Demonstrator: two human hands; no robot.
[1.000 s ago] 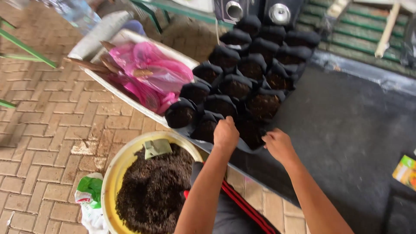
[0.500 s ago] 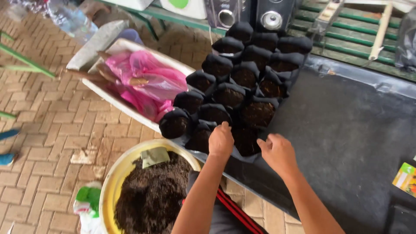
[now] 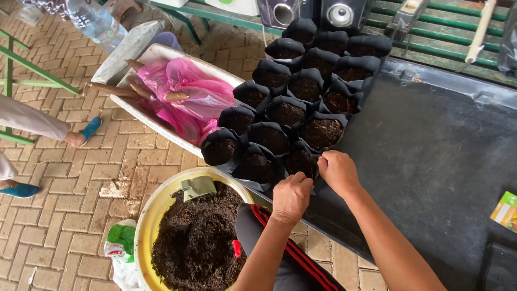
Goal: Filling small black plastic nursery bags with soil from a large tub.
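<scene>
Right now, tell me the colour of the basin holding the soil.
Yellow: the basin, seen from the head camera.

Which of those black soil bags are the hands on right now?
The front-row black bag nearest the table edge. Both the left hand and right hand grip its rim; the other bags go untouched.

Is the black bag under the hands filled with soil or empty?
Filled: dark soil shows in the open top of the bag, between the left hand and right hand.
</scene>
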